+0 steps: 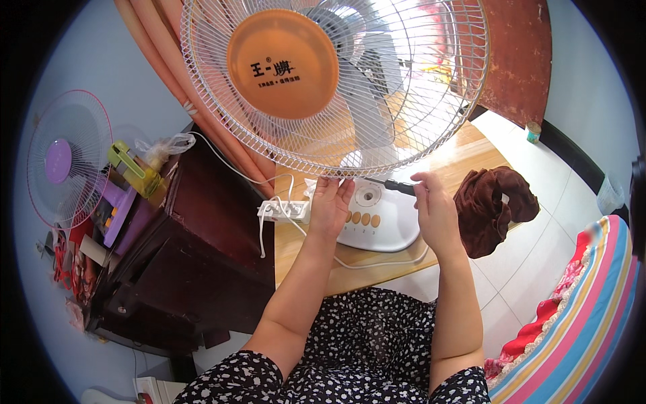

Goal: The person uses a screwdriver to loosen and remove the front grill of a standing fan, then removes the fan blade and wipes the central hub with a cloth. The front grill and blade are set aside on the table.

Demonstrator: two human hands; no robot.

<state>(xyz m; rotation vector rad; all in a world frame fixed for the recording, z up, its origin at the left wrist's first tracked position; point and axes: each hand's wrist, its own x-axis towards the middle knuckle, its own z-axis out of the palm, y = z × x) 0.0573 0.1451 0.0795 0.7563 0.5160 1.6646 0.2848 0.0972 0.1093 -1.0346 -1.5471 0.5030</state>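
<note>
A table fan with a wire guard (431, 135) and an orange centre cap (282, 64) stands before me on a white base (383, 237) with orange buttons. Fingers of my left hand (330, 209) are closed at the guard's lower rim; their tips are partly hidden by it. In my right hand (434, 212) is a screwdriver (400, 187) with a black handle. Its shaft points left along the rim, toward my left fingertips. Whether the tip touches a screw is too small to tell.
The fan stands on a wooden table (296, 259). A white power strip (286, 211) with cords lies left of the base, a brown cloth (484, 212) to the right. Left, a dark cabinet (202, 236) carries a purple fan (59, 161). A striped cover (579, 323) lies at right.
</note>
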